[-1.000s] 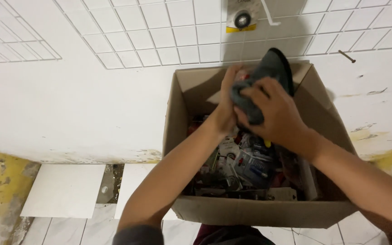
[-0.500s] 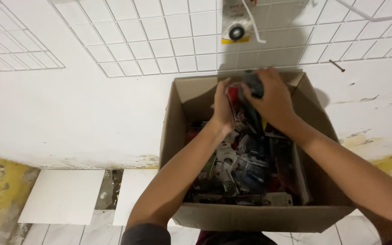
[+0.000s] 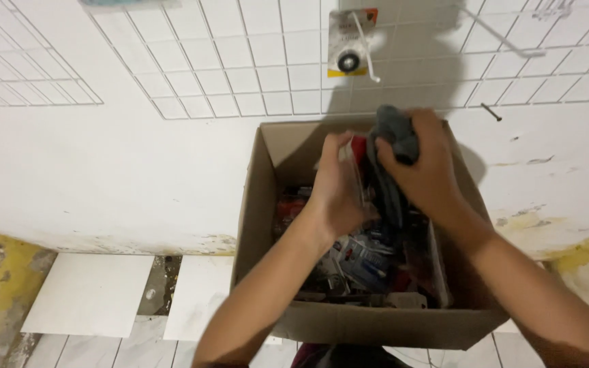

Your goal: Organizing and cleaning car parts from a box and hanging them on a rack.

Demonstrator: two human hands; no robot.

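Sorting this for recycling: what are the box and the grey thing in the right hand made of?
The box looks like plain brown cardboard, matte, with folded flaps. The grey thing in the right hand seems soft, perhaps cloth or rubbery plastic; it looks matte, but it is too blurred to be sure.

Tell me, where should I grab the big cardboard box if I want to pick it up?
Probably with both hands low on the two short side walls of the cardboard box, fingers curling under the bottom. It stands open and packed with packaged items, so the thin top flaps would likely bend. The left side is free to reach.
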